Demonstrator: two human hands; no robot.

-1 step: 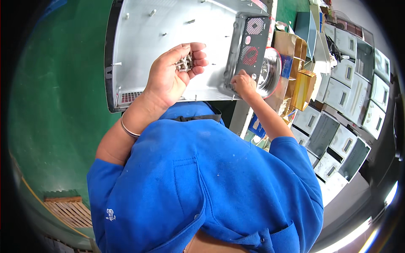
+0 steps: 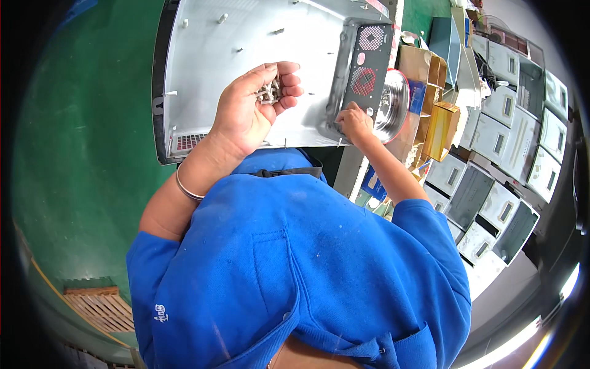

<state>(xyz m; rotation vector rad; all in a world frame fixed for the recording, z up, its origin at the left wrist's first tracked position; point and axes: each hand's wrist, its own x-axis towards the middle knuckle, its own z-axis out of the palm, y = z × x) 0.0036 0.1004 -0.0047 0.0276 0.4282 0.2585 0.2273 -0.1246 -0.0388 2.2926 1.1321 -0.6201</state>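
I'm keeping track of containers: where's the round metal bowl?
In the head view, the bowl sits right of centre, between the dark panel and the cardboard boxes, near the right hand.

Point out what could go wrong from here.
Small metal pieces could spill from the loosely curled left hand into the open metal case. The right hand, at the near end of the dark panel, might scrape against an edge. It also appears close to the round metal bowl, so it could knock it.
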